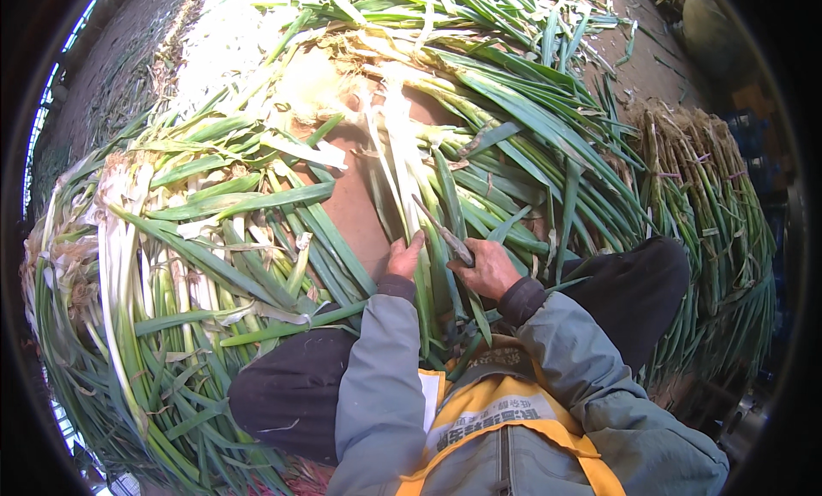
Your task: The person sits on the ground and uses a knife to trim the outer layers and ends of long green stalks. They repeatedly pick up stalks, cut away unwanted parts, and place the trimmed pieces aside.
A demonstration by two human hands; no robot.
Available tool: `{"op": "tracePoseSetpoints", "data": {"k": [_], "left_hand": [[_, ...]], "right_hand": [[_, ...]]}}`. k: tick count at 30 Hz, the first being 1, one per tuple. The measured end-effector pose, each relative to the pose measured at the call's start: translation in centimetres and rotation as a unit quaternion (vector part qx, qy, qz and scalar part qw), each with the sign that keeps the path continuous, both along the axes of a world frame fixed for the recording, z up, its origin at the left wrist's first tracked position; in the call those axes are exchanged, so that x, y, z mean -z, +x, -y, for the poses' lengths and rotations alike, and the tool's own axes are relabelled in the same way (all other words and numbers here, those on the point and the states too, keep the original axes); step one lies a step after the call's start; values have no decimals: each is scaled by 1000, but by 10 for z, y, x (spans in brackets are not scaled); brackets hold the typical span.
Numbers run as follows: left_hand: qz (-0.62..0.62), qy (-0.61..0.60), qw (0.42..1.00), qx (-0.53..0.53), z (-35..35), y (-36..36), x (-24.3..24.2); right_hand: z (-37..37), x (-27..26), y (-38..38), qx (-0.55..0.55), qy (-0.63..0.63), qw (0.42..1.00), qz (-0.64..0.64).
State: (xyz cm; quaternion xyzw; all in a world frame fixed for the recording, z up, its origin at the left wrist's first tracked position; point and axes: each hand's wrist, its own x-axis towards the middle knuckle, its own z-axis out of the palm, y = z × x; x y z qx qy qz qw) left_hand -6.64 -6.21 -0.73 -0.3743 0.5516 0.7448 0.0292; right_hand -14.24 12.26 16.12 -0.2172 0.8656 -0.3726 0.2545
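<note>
My left hand (406, 255) grips several long green onions (403, 162) between my knees. Their white shafts and roots point away from me, washed out by bright sun at the root end, while the green leaves hang down towards my lap. In my right hand (489, 269) is a narrow-bladed knife (457, 247). Its blade slants up and left beside the held stalks; whether it touches them I cannot tell. A loose green leaf (480, 319) hangs just below my right hand.
Left of me lies a heap of white-shafted green onions (122, 252). Unpeeled onions with rooty ends (539, 124) spread ahead and right. Tied bundles (700, 175) stand at far right. Bare brown ground (350, 217) shows between the piles. A yellow apron (494, 406) with writing covers my lap.
</note>
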Motion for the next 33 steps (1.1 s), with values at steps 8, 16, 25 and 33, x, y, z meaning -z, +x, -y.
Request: {"op": "tracePoseSetpoints", "data": {"k": [8,16,25,33], "left_hand": [[28,-82,994,62,10,7,26],[5,-68,996,65,-3,4,-26],[66,24,995,76,3,9,-24],[81,-110,985,104,-3,8,-22]], "right_hand": [[21,7,-25,2,42,998,-38],[100,31,-120,-57,77,988,-120],[93,12,-90,-153,132,977,-71],[80,20,-87,-125,126,981,-76]]}}
